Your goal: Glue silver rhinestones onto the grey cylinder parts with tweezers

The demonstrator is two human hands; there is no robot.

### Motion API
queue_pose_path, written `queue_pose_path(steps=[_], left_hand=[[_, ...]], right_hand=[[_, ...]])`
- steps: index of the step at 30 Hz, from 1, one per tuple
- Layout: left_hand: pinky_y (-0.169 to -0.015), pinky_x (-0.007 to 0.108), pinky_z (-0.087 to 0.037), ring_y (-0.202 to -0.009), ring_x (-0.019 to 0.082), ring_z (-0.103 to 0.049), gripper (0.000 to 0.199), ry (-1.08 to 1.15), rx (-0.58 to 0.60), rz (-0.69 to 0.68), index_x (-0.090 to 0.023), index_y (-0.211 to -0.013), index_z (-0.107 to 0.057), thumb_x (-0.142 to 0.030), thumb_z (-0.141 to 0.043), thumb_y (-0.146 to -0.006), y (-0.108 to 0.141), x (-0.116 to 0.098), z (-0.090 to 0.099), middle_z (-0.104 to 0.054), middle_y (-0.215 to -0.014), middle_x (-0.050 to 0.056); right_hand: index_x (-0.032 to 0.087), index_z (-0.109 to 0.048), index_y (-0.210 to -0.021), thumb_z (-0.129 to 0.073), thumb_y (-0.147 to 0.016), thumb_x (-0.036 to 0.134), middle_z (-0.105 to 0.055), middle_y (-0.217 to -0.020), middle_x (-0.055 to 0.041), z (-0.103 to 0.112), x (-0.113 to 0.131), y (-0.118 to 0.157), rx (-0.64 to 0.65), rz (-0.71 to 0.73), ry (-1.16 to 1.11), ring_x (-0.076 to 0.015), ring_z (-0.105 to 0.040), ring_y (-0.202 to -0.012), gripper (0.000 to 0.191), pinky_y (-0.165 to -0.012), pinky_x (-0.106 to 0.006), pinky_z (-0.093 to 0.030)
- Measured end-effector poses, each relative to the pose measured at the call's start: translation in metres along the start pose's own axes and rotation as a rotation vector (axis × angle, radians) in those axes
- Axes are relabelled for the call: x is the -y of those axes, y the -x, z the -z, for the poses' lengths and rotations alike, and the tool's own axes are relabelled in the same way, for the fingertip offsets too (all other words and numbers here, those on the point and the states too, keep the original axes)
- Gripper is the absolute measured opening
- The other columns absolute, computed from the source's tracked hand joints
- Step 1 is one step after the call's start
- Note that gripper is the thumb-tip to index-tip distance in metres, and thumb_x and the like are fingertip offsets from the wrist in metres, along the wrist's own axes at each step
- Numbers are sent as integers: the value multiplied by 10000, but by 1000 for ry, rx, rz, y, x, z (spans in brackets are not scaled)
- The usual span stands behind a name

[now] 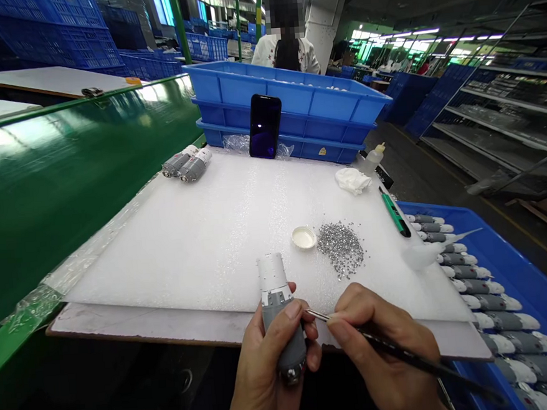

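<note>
My left hand [269, 355] is wrapped round a grey and white cylindrical part [273, 277], its white end pointing away from me. A thin dark-handled tool [406, 355] with a metal tip is pinched in my right hand [381, 347]. The tip reaches the side of the part, close to my left fingertips, where the contact is hidden. Beyond my hands lie a small round dish [304, 238] with pale contents and a pile of tiny silvery pieces [341, 248] on the white foam sheet [192, 242].
Two similar parts [187, 165] lie at the back left. A phone [265, 125] leans on stacked blue crates [289, 98]. At right are a green cutter [394, 214], crumpled tissue [353, 180], a bottle [374, 158] and a blue crate [515, 247] of parts. A person [286, 51] sits beyond.
</note>
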State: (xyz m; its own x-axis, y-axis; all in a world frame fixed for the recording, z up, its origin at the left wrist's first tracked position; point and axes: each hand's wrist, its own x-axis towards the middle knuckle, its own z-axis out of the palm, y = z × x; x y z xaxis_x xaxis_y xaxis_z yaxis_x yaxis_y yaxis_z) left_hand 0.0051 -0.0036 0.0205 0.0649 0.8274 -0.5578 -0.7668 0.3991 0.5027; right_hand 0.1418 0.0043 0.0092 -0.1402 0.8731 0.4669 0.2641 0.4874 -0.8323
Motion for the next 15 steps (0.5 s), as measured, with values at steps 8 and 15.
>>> queue_pose_path(steps=[8, 15], left_hand=[[-528, 217, -465, -605, 124, -537, 400, -108, 60, -40, -134, -1098, -717, -406, -739, -806, 2, 6, 8, -663, -802, 55], [-534, 215, -480, -574, 121, -578, 435, -141, 198, -21, -174, -1096, -751, -447, -784, -759, -3, 12, 17, -730, -846, 67]], right_hand=[[191, -537, -707, -564, -975, 260, -473, -634, 34, 0, -1, -2, -64, -226, -251, -87, -456, -566, 278, -515, -200, -384], [187, -572, -662, -629, -920, 245, -514, -582, 29, -2, 11, -21, -174, -242, -258, -87, -470, -504, 271, -463, -196, -379]])
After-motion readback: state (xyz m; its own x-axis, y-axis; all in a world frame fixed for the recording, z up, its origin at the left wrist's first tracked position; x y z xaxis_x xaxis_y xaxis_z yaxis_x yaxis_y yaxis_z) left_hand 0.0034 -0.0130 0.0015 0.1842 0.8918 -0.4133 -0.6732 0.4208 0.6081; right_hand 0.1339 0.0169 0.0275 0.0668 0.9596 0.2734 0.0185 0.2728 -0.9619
